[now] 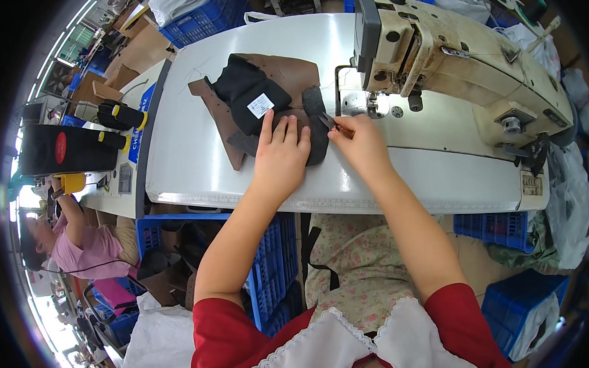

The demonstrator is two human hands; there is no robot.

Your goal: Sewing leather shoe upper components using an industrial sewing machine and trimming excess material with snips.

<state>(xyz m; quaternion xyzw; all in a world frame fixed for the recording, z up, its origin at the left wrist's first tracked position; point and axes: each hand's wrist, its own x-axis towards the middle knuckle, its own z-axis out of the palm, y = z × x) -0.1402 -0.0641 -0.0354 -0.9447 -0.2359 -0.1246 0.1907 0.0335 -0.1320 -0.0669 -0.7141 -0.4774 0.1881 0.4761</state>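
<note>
My left hand (pixel 281 151) lies flat, fingers stretched out, on a work piece of brown leather-like panels (pixel 290 72) with black fabric (pixel 242 88) on top. A small white label (pixel 260 106) on the black fabric shows just beyond my fingertips. My right hand (pixel 359 141) is closed in a pinch on a small dark tool that looks like thread snips (pixel 328 122). Its tip is at the right edge of the piece, beside the dark patches there. The lower part of the piece is partly hidden under my left hand.
The white sewing table (pixel 196 168) carries an industrial sewing machine (pixel 458 55), its needle area (pixel 376 104) right of the piece. Blue crates (pixel 275 269) stand below the table's near edge. At far left, another person (pixel 92 246) sits by a second machine (pixel 66 150).
</note>
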